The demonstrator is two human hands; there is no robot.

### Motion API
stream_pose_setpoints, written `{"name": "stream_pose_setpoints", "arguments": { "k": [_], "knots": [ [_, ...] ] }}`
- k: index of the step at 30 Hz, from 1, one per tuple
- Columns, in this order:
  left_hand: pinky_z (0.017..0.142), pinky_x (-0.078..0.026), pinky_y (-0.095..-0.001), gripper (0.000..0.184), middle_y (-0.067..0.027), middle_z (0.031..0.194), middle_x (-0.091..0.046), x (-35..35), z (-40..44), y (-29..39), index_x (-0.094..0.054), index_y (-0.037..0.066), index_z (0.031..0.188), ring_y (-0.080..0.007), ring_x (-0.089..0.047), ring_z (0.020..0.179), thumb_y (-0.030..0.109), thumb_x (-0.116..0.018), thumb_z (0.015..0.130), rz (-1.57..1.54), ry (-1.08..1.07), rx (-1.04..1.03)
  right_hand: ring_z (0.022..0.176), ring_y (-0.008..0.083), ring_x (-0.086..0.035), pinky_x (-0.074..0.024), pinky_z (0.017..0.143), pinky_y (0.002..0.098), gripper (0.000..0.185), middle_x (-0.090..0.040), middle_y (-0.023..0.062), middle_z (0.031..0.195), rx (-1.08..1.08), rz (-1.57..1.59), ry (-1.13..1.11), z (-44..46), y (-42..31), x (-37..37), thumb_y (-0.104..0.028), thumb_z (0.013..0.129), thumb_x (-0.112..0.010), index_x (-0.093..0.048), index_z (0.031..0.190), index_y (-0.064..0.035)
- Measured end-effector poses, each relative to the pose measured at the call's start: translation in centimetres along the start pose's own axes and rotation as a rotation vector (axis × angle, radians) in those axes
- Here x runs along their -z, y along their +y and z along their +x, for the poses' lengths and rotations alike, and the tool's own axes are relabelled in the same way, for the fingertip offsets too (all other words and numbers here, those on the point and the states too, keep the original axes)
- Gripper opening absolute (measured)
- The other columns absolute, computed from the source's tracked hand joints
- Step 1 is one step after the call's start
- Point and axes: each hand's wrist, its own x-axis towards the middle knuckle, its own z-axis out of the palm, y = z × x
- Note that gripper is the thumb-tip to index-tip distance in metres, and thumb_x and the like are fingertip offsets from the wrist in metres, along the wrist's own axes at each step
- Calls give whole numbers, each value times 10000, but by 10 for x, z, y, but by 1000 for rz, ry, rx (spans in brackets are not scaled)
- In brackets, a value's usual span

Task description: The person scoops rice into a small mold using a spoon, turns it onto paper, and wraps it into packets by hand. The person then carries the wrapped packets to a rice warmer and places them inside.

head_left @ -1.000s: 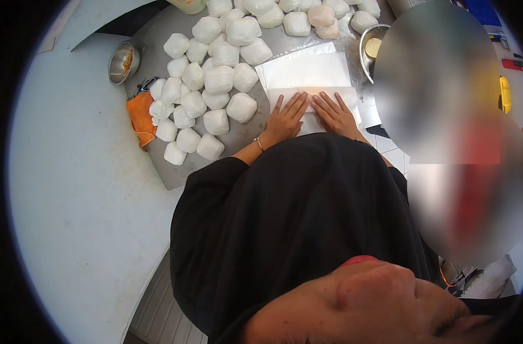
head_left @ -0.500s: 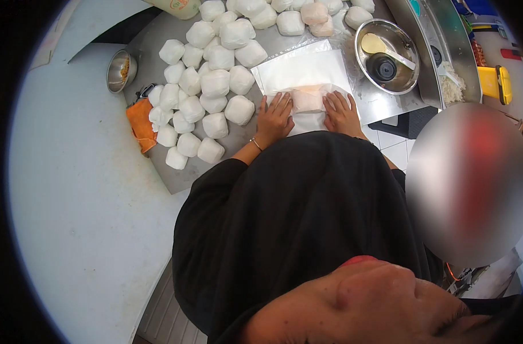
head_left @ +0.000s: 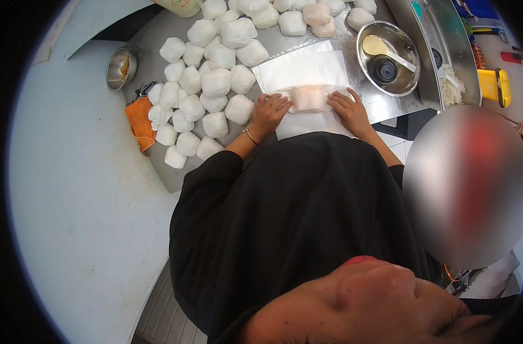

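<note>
A pinkish block-shaped packet (head_left: 309, 98), rolled in translucent white wrapping paper (head_left: 332, 90), lies in front of me on a stack of white paper sheets (head_left: 307, 67). The fingers of my left hand (head_left: 269, 111) are curled over the paper's left end, beside the packet. At the opposite end, my right hand (head_left: 351, 110) has its fingers bent onto the paper. My fingertips hide part of both ends. What is inside the wrapping cannot be made out clearly.
Many white wrapped packets (head_left: 215, 83) cover the steel table to the left. A steel bowl (head_left: 411, 41) with a spatula and a black round object stands right. Farther out are a small bowl (head_left: 129, 70), an orange cloth (head_left: 139, 123) and a blurred person (head_left: 468, 183).
Both hands have shifted from flat along the packet's near side to its two ends, with the fingers now bent on the paper. The right forearm has swung outward.
</note>
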Motion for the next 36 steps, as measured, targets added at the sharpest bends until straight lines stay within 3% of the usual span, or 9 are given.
{"name": "stream_pose_setpoints", "arguments": {
  "k": [6,12,14,17,21,23,27,33,36],
  "knots": [
    [794,-408,-369,100,-21,894,-632,11,18,-13,-682,115,911,-201,-591,924,159,-668,822,-118,-137,49,1013,250,-606,-427,916,439,179,-647,82,994,-130,74,-115,16,9,4,-141,825,-671,-655,995,-85],
    [720,-400,-395,198,-49,823,-625,14,58,-14,-632,95,771,-235,-599,877,267,-732,771,-74,-493,342,971,259,-607,-420,826,410,310,-634,66,945,-358,-95,-479,53,9,3,-283,787,-752,-640,1009,-97],
    [729,-406,-412,255,-57,822,-623,12,70,-17,-631,96,756,-248,-602,876,309,-770,746,-104,-539,475,978,262,-618,-419,825,419,356,-652,72,957,-366,-138,-282,63,5,9,-289,773,-768,-628,1040,-100],
    [736,-411,-407,299,-38,789,-587,1,67,-22,-603,117,783,-250,-595,883,329,-806,724,-148,-301,391,996,271,-619,-422,828,435,412,-661,89,980,-335,-41,-184,66,11,8,-294,750,-791,-608,1059,-92],
    [727,-396,-401,273,-31,848,-601,-2,65,-23,-604,136,814,-253,-587,868,288,-808,715,-83,-330,358,1000,281,-599,-425,838,447,362,-641,97,1002,-419,85,-333,62,15,9,-225,754,-785,-596,1028,-85],
    [721,-389,-396,232,-22,880,-604,6,65,-18,-615,146,824,-248,-581,873,241,-797,717,-141,-392,432,988,293,-588,-429,833,437,298,-628,96,971,-344,248,-184,55,14,4,-138,742,-758,-602,991,-87],
    [726,-372,-387,178,13,891,-601,7,48,-11,-631,166,811,-225,-568,892,82,-727,687,-296,-271,381,952,312,-573,-442,817,416,279,-601,89,925,-248,418,-22,38,11,-4,27,682,-687,-623,928,-88],
    [765,-375,-358,241,49,898,-605,6,29,-12,-640,184,771,-192,-558,913,-13,-656,635,-317,-97,192,897,300,-569,-476,761,378,337,-579,88,922,-126,273,86,21,1,-9,97,624,-657,-631,918,-67],
    [802,-387,-351,246,49,942,-617,6,27,-14,-637,180,767,-188,-561,957,-22,-649,627,-308,-66,145,885,284,-574,-481,738,364,337,-580,83,919,-292,413,165,22,-8,-11,94,608,-668,-627,904,-62]
  ]
}}
